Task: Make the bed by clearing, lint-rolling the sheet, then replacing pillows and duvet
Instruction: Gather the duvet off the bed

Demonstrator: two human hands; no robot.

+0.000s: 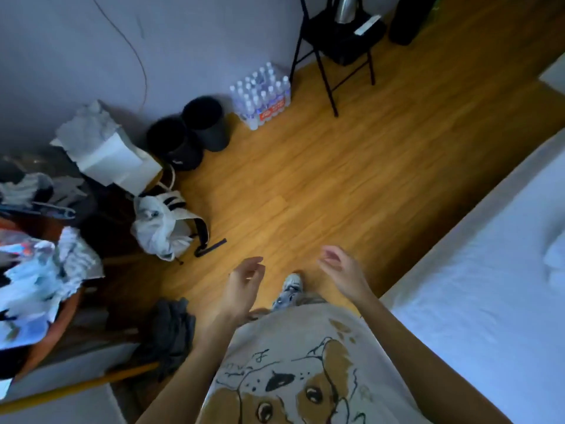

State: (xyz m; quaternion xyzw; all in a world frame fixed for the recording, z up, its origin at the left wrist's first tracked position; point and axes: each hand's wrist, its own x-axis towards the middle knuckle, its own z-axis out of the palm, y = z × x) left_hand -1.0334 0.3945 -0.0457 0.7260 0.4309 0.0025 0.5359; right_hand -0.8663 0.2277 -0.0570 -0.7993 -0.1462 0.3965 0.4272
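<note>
While left hand and right hand hover empty, fingers loosely curled | two bins | one chair | one bed

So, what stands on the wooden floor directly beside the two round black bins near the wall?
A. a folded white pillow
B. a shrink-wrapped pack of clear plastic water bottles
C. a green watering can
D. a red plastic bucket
B: the shrink-wrapped pack of clear plastic water bottles stands on the wooden floor just right of the two round black bins, by the wall.
</note>
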